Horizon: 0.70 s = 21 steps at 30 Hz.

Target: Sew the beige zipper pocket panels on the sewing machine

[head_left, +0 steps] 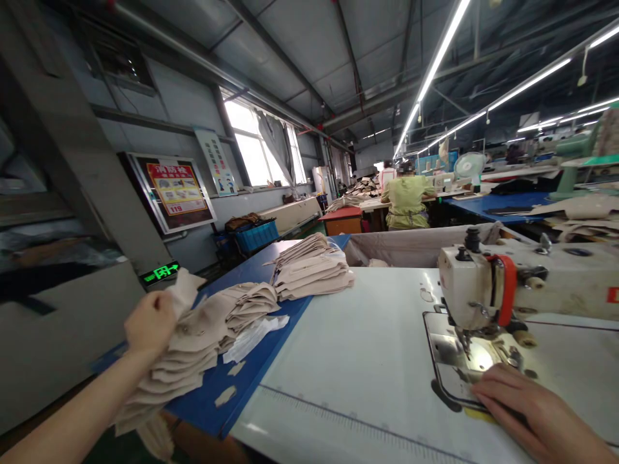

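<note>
My left hand [152, 319] is closed on a beige fabric piece [186, 290], raised over the near end of a fanned pile of beige fabric pieces [193, 341]. The lower part of that pile hangs over the table's left edge. On the right, my right hand [525, 406] lies with fingers stretched out at the front of the needle plate [452, 361], with nothing visible in it. Just beyond its fingertips stands the white sewing machine [464, 283], its lamp lighting the area by the needle.
A second beige stack [312, 267] lies farther back, beside a white crumpled strip [256, 336]. Small scraps [225, 396] dot the blue table extension [242, 412]. A printed ruler [338, 415] crosses the white tabletop. Ahead, a person in a yellow-green top [406, 200] sits.
</note>
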Available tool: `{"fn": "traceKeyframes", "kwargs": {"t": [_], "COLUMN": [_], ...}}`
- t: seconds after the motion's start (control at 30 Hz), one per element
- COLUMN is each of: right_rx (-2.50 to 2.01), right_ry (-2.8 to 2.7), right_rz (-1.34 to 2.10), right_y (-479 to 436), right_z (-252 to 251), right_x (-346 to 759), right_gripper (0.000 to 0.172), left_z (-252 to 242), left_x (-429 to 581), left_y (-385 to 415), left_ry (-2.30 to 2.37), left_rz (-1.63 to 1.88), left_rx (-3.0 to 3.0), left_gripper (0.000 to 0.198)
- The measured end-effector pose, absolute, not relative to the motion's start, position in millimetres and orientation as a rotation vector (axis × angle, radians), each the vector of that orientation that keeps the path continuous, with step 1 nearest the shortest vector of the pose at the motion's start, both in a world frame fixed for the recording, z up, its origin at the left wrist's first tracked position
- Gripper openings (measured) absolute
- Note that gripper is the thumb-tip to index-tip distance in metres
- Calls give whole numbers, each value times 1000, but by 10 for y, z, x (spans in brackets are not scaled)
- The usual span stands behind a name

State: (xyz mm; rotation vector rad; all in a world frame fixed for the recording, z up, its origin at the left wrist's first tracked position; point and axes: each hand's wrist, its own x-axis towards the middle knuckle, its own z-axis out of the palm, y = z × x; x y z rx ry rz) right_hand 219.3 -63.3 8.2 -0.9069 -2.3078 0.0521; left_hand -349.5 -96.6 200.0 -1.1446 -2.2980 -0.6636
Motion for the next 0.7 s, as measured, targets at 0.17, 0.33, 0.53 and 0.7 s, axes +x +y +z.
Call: {"fn": "traceKeyframes", "kwargs": {"t": [0.17, 0.33, 0.53, 0.7], "right_rx": [-912, -950, -995, -1006], "right_ry": [-2317, -2308, -2328, -2331], "right_rz": [102, 205, 281, 313], "right_y": [-628, -629, -653, -670], "right_z": [86, 65, 78, 127], "right_x": [2202, 2201, 2197, 2180], "right_gripper": [22, 22, 28, 32], "left_z": [2338, 2571, 2747, 2649], "left_x": [-3354, -3168, -2693, -1983], "left_y": [-955, -908, -694, -529], "left_ry": [-2316, -2335, -2253, -2190], "left_rz": [-634, -722, -963, -1131], "left_rx": [-1088, -1057, -1162, -1479], "left_gripper": [44, 44, 37, 33]}}
